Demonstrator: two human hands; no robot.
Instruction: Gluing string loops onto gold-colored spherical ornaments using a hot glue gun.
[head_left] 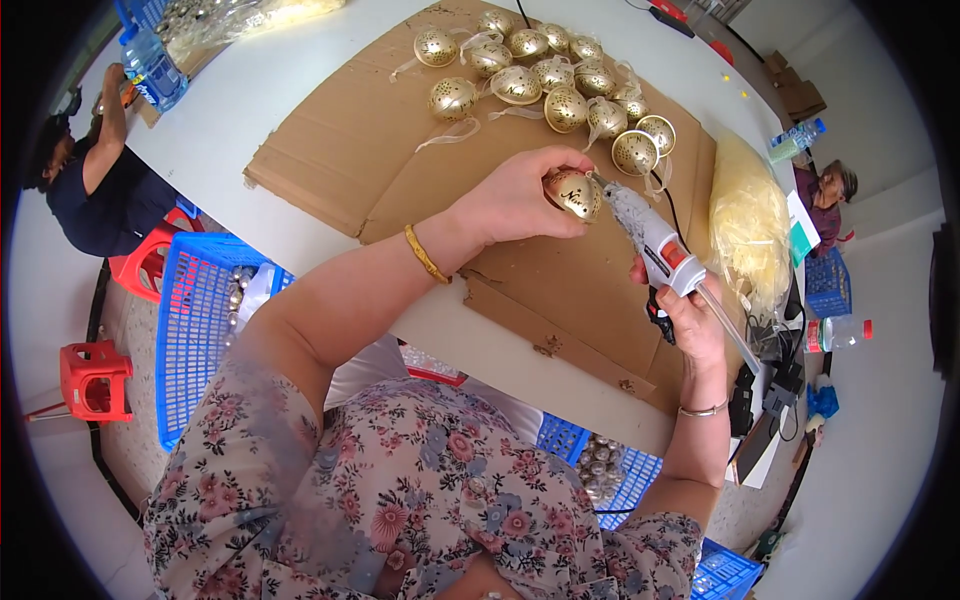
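Between the thumb and fingers of my left hand (515, 197) is a round gold bell ornament (572, 196) with dark lettering on its side. My right hand (690, 315) grips a white hot glue gun (655, 240), a clear glue stick poking out of its back end. The gun's nozzle points at the top of the ornament; whether the two touch I cannot tell. Beyond my hands, several more gold bell ornaments (566, 108) with sheer ribbon loops lie grouped on a flattened cardboard sheet (400, 170).
A clear bag of pale yellow ribbon (748, 220) lies right of the cardboard. Water bottles (152, 68) stand on the white table (220, 150). Blue baskets (195, 330), one holding silver balls (600, 470), sit below the table edge. Other people are at the far left and right.
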